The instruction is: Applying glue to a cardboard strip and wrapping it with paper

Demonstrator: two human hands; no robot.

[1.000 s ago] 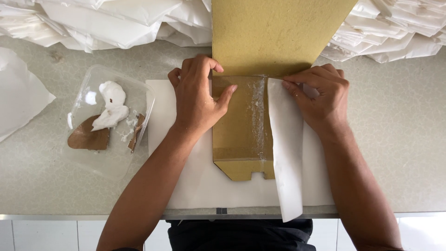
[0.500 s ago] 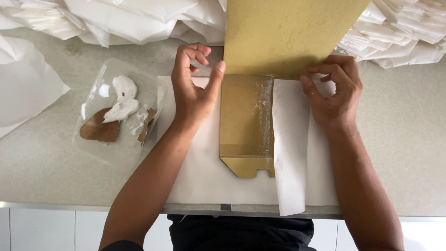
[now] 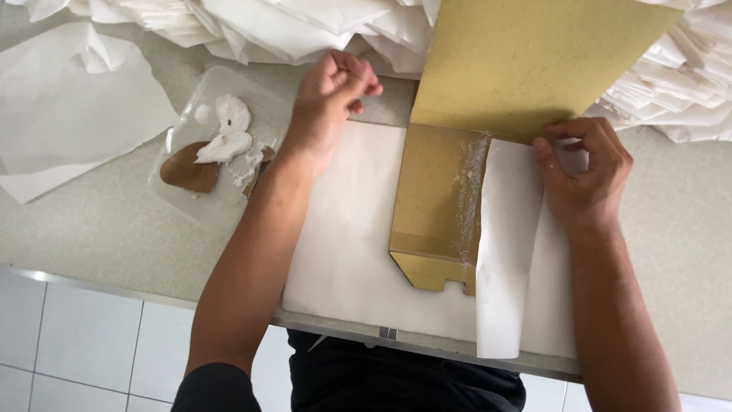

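Note:
A brown cardboard form [image 3: 436,200] lies on a white paper sheet [image 3: 343,252], and its large upper flap [image 3: 526,61] stands raised. A strip of the sheet [image 3: 503,244] is folded over the form's right side along a shiny line of paste. My right hand [image 3: 585,174] rests on the strip's top corner with its fingers curled and pinching the paper's edge. My left hand [image 3: 329,95] hovers off the sheet near its top left corner. Its fingers are curled with nothing visible in them.
A clear plastic tray [image 3: 200,200] with white paste and brown card scraps sits left of the sheet. Heaps of white paper [image 3: 252,23] line the back of the counter, and a loose sheet [image 3: 69,122] lies far left. The counter's front edge [image 3: 114,286] runs just below the sheet.
My left hand has lifted off the cardboard form and drawn up and to the left, curling its fingers. My right hand has stayed on the folded strip.

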